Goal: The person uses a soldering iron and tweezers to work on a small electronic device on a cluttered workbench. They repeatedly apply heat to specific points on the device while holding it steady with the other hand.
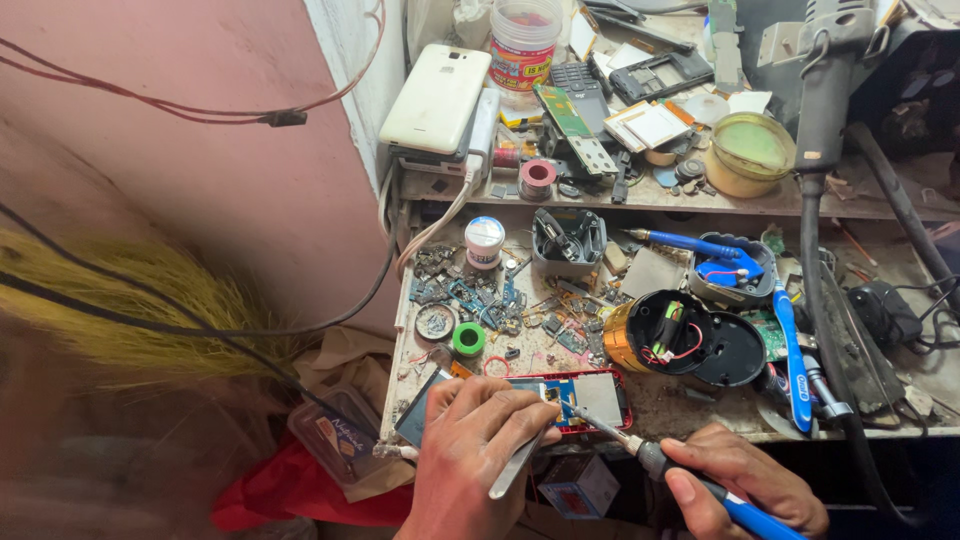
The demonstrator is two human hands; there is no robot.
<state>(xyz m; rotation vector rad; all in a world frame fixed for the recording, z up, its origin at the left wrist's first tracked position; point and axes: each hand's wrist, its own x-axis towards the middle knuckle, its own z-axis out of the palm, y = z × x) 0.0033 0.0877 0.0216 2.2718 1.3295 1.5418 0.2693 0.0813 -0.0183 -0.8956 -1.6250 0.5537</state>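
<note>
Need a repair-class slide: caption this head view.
Left hand steadies tweezers; right hand aims soldering iron at opened phone.

Soldering iron (690, 482): blue handle, grey collar, silver tip.
Tweezers (515, 465): dull silver.
Opened phone (575, 398): red frame, blue circuit board, grey metal shield.
Tape roll (468, 339): bright green.
Round speaker shell (650, 335): gold outside, black inside, with red wire and green cells.
Screwdriver (692, 243): blue handle.
Toothbrush (790, 350): blue and white.
Phone on shelf (435, 98): cream white.
Paste tub (750, 152): yellowish, green contents.
Small jar (484, 240): white with pale blue lid.
Wall (200, 150): faded pink.
Broom bristles (130, 300): straw yellow.
Cloth (270, 500): red.
Tabletop (680, 405): grimy grey-beige, speckled.
</note>
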